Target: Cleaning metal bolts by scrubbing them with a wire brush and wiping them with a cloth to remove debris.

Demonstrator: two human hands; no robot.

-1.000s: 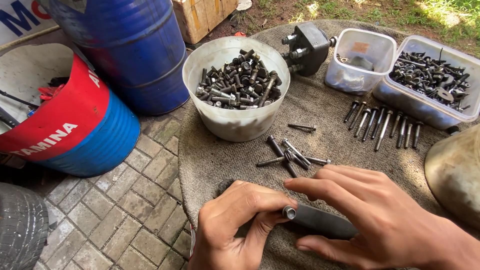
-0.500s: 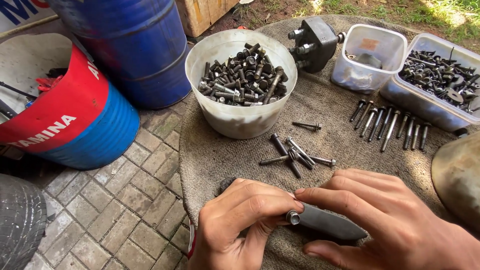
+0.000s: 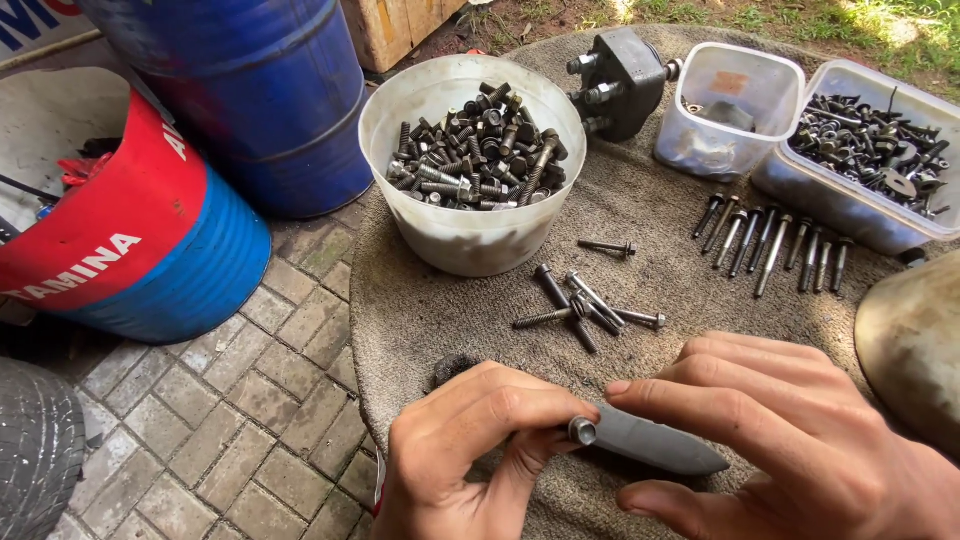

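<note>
- Your left hand (image 3: 470, 450) is pinching a small bolt (image 3: 581, 431), with the fingers (image 3: 520, 410) clamped on its shank and the round head facing up toward you.
- Your right hand (image 3: 800, 440) is lying over a flat grey metal piece (image 3: 655, 445), fingers together and pressing it down against the burlap-covered bench (image 3: 640, 230), just beside the bolt.
- The bolt is sitting at the near end of that metal piece, low in the head view, between your two hands.
- Keeping the pinch close to the bolt head is probably giving you the best control; a grip further back would likely let it tilt.
- Holding the metal piece flat and steady with the right hand is worth the effort, since the soft cloth underneath looks likely to let it rock.
- A small cluster of loose bolts (image 3: 585, 305) is lying just beyond your hands, and one single bolt (image 3: 605, 246) is sitting nearer the white bowl of mixed bolts (image 3: 470, 170).
- A tidy row of long bolts (image 3: 770, 240) is lying in front of two clear plastic tubs (image 3: 860, 160) on the far right.
- A dark metal block with fittings (image 3: 625, 70) is standing behind the bowl, well apart from your work.
- Blue and red drums (image 3: 150, 250) are standing on the paving to your left.
</note>
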